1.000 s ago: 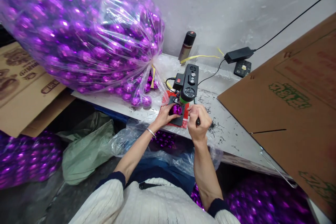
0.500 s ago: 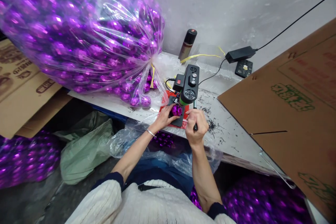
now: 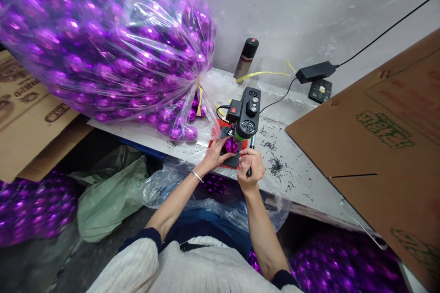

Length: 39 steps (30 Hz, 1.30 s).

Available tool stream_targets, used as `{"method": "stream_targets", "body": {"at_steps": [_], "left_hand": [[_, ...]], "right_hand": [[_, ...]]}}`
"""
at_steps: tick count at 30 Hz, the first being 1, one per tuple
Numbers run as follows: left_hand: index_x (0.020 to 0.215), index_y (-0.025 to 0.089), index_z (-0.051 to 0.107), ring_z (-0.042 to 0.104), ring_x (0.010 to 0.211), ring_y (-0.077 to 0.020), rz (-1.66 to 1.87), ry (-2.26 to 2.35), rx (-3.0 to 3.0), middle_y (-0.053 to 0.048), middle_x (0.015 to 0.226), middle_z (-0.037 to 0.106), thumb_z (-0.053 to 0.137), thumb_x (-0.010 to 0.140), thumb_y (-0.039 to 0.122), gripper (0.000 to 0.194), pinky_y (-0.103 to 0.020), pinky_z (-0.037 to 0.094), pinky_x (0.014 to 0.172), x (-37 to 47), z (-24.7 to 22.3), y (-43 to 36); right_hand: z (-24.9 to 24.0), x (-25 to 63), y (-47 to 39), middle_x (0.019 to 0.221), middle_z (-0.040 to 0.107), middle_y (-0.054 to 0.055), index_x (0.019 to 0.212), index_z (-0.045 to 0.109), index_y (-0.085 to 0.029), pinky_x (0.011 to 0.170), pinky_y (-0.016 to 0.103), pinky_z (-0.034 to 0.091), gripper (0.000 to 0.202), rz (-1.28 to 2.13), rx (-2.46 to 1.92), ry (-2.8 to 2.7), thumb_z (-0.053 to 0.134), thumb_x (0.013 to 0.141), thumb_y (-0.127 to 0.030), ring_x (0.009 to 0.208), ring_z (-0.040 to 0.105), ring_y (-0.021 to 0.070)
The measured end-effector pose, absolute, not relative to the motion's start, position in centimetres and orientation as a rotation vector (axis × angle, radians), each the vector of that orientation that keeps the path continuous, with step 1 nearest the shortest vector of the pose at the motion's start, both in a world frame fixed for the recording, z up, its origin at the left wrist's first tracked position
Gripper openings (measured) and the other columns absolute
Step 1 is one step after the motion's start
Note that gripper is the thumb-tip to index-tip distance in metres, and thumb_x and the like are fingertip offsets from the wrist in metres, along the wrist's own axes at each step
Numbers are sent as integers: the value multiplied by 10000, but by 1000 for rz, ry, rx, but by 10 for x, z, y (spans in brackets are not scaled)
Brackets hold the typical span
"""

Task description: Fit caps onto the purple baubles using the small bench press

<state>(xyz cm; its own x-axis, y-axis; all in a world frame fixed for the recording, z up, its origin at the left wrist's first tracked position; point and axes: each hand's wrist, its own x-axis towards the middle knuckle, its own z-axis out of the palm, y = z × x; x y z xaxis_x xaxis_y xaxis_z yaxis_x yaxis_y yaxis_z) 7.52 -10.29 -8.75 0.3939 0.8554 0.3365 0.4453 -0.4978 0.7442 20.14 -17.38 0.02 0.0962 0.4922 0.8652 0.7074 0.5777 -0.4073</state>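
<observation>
In the head view, with clock positions taken from the small black machine [image 3: 249, 112], one purple ball [image 3: 231, 146] is sitting beneath the machine's head at seven o'clock, over the dark base. The left hand [image 3: 215, 153] is pinching this ball between thumb and fingers. The right hand [image 3: 251, 165] is clenching around the lever handle [image 3: 249, 172] at six o'clock.

The work on this single ball seems to be under way, with the ball seated and the lever in hand; whether anything is already fixed to it is not showing. A big clear bag [image 3: 113, 50] is bulging with similar balls at ten o'clock, and more balls [image 3: 215, 184] are lying below the table edge at seven o'clock. Which of these are finished and which are waiting, I cannot tell. Short black bits [image 3: 277, 165] are littering the table [image 3: 305, 183] at five o'clock.

A spray can [image 3: 245, 59] is standing at twelve o'clock, its label too small to read. A power adapter [image 3: 314, 72] is lying at two. The large carton [image 3: 371, 155] at about three to four is carrying stylised green characters and faded red print, and the flattened cartons [image 3: 30, 119] at nine are showing brown lettering; none is reading clearly, and no brand is legible.
</observation>
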Motion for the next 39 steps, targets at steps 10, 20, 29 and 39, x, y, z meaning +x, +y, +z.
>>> {"method": "stream_targets", "body": {"at_steps": [10, 20, 29, 39], "left_hand": [[1411, 183, 482, 570, 1198, -290, 1009, 1080, 2091, -141, 1265, 626, 638, 912, 522, 624, -467, 478, 1040, 75, -92, -102], [1429, 199, 468, 560, 1228, -293, 975, 1106, 2070, -142, 1289, 610, 667, 903, 488, 632, -481, 466, 1068, 75, -93, -103], [1417, 167, 481, 557, 1238, -295, 993, 1091, 2075, -163, 1306, 602, 658, 909, 480, 622, -476, 471, 1068, 74, -95, -102], [1421, 190, 474, 564, 1234, -291, 977, 1116, 2091, -150, 1292, 605, 684, 900, 442, 615, -465, 492, 1044, 73, -91, -103]], "right_hand": [[-6, 202, -171, 819, 646, 26, 813, 540, -215, 686, 299, 496, 191, -232, -1024, -1530, 432, 945, -129, 758, 633, 147], [-10, 205, -170, 829, 639, 35, 814, 534, -219, 666, 321, 465, 187, -240, -1019, -1560, 419, 929, -128, 738, 590, 153], [-9, 204, -170, 817, 618, 26, 816, 517, -219, 652, 307, 453, 177, -238, -991, -1564, 424, 917, -107, 725, 566, 145], [-11, 203, -166, 751, 585, 5, 776, 493, -226, 626, 298, 414, 207, -262, -956, -1555, 415, 900, -79, 669, 525, 140]]}}
